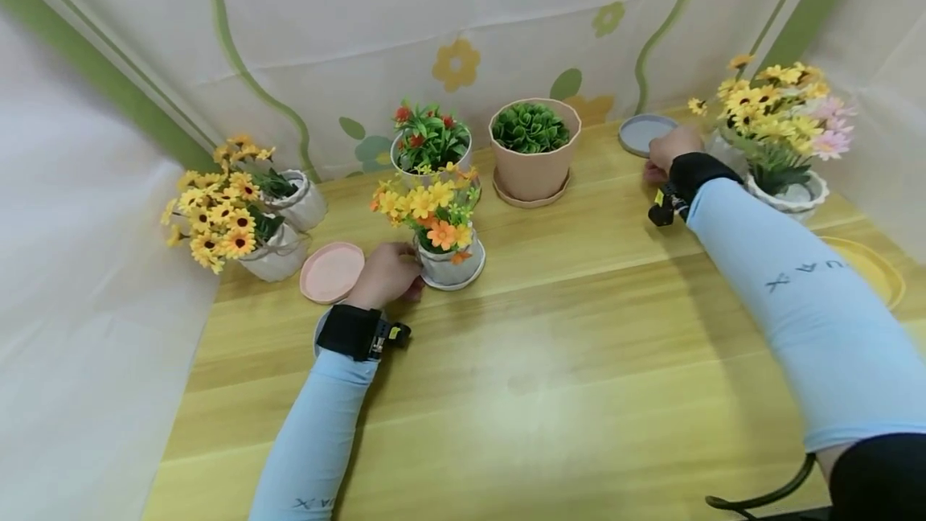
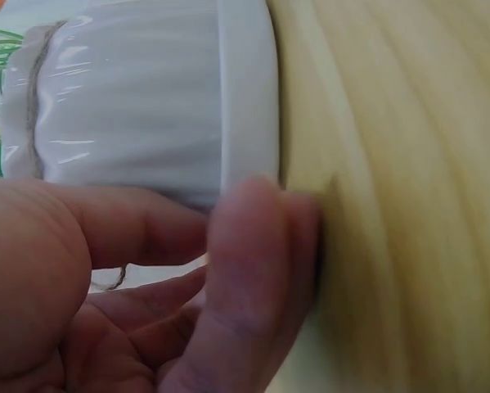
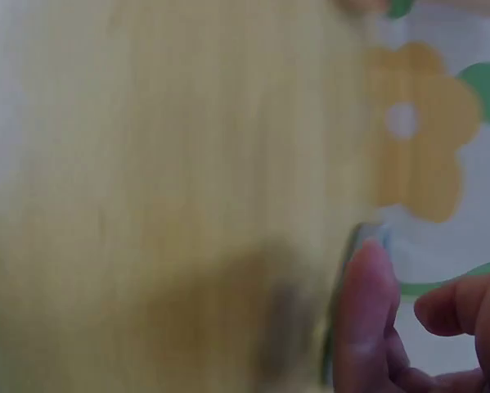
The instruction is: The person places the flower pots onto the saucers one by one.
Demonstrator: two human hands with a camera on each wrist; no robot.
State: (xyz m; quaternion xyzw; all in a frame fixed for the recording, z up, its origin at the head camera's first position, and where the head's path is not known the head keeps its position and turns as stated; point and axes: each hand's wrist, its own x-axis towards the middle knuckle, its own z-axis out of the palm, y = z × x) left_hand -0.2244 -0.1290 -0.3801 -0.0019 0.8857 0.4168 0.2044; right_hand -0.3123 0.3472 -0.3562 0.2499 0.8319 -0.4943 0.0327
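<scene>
My left hand (image 1: 387,272) pinches the near-left edge of a white saucer (image 1: 470,272). On that saucer stands a white pot (image 1: 443,268) with orange and yellow flowers (image 1: 434,211). In the left wrist view, thumb and fingertips meet at the edge of the saucer (image 2: 251,98), below the pot (image 2: 138,98). At the far right, my right hand (image 1: 673,151) touches a grey-blue saucer (image 1: 642,133). The right wrist view has a finger against the saucer (image 3: 355,254), the thumb apart from it; the rest of the saucer is hidden.
Two yellow-flowered pots (image 1: 271,256) stand left, beside a pink saucer (image 1: 333,272); a bluish saucer (image 1: 318,332) lies partly under the left wrist. Behind are a red-flowered pot (image 1: 402,159) and a peach pot (image 1: 531,175). Flowerpots (image 1: 788,199) and a yellow plate (image 1: 886,272) sit right.
</scene>
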